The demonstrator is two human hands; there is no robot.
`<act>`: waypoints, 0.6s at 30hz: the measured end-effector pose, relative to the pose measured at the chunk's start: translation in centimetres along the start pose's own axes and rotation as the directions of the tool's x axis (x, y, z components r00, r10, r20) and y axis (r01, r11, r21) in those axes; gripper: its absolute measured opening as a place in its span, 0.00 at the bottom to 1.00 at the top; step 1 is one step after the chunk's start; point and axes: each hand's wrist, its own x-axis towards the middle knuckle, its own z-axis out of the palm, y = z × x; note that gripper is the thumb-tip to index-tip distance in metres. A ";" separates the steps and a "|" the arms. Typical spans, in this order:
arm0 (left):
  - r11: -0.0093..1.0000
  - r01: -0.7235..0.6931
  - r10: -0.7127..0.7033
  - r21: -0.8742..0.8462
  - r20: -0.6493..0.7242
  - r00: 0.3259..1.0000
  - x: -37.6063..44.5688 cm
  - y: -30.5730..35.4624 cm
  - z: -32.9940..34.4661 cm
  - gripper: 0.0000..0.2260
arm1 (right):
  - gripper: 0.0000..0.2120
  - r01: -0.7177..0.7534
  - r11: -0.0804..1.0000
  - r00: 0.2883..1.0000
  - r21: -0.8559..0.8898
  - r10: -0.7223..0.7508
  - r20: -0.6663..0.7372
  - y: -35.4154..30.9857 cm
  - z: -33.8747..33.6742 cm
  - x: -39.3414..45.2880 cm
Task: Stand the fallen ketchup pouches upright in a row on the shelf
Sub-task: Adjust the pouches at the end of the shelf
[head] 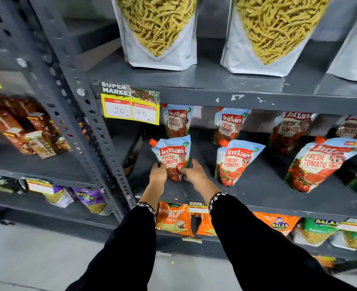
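Red ketchup pouch [172, 153] between both grips.

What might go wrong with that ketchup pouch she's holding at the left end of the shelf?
Both hands, left hand and right hand, pinch only the lower part of the held pouch, so its top may flop over once released. The big pouch further right leans noticeably and may topple.

black sleeves [246, 238] with white embroidered cuffs [217, 197].
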 end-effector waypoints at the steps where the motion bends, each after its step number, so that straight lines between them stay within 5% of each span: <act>1: 1.000 -0.003 0.003 -0.007 0.010 1.000 0.2 0.1 0.0 0.20 | 0.27 0.011 1.000 1.000 0.007 -0.011 -0.003 0.0 0.4 0.2; 5: 0.997 -0.007 0.010 -0.074 0.037 0.999 0.2 0.6 -0.2 0.18 | 0.15 0.031 1.000 0.998 -0.002 -0.031 -0.052 0.2 1.1 0.8; 18: 0.997 -0.031 0.031 -0.071 0.011 0.999 0.3 0.7 -1.1 0.17 | 0.21 0.032 0.999 0.999 0.007 -0.032 -0.001 0.3 1.4 0.1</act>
